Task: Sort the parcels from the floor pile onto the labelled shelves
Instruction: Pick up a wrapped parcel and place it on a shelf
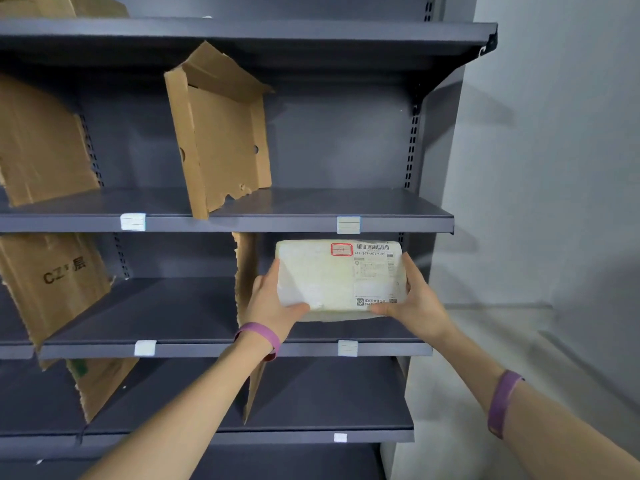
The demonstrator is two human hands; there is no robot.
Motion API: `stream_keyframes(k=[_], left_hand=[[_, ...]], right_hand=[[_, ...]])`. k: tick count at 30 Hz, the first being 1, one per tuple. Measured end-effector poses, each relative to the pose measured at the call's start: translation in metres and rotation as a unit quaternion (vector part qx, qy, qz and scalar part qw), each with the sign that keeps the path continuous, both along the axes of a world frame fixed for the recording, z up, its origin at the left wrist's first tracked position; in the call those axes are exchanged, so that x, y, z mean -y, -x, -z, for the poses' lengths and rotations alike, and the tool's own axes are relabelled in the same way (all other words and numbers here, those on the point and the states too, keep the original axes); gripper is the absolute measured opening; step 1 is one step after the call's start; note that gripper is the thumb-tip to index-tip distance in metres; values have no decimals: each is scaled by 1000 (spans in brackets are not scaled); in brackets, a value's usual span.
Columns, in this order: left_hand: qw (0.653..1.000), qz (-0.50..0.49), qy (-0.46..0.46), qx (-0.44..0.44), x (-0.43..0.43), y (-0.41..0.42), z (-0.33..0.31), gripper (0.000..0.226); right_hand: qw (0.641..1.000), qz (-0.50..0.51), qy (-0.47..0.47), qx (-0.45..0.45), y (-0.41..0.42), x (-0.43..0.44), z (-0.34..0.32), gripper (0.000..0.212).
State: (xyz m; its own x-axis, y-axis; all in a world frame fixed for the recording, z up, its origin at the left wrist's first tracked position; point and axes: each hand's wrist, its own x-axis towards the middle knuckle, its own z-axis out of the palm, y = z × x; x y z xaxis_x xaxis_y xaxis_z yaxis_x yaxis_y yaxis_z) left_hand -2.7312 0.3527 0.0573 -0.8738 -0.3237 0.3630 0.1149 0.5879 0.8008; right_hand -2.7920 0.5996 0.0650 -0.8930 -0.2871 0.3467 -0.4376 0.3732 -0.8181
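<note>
A pale, flat parcel (325,275) with a printed shipping label and a red-framed mark is held up in front of the right-hand bay of the dark grey shelf (381,348). My left hand (270,303) grips its left edge, thumb under the near side. At the opposite edge my right hand (414,299) grips it the same way. The parcel sits just above the shelf board, right of a cardboard divider (244,271); whether it touches the board is unclear. A white label tag (347,348) is stuck on the shelf's front lip below it.
Shelves above and below carry more cardboard dividers (221,133) and white tags (348,224). A printed cardboard sheet (55,282) leans at the left. A pale wall (554,168) and floor lie right of the rack's end post.
</note>
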Motion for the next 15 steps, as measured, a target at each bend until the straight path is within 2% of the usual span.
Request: stream_keyframes(k=[7, 12, 13, 15], left_hand=[[1000, -10, -2, -7, 1, -3, 5, 71], [1000, 6, -4, -2, -1, -24, -2, 73], [1000, -1, -5, -10, -3, -31, -7, 72], [997, -22, -17, -66, -6, -43, -18, 66]], right_hand=[[1000, -13, 1, -1, 3, 1, 7, 89], [1000, 1, 13, -9, -14, -3, 5, 102], [1000, 2, 18, -21, -20, -4, 2, 97], [998, 7, 45, -48, -33, -8, -13, 75]])
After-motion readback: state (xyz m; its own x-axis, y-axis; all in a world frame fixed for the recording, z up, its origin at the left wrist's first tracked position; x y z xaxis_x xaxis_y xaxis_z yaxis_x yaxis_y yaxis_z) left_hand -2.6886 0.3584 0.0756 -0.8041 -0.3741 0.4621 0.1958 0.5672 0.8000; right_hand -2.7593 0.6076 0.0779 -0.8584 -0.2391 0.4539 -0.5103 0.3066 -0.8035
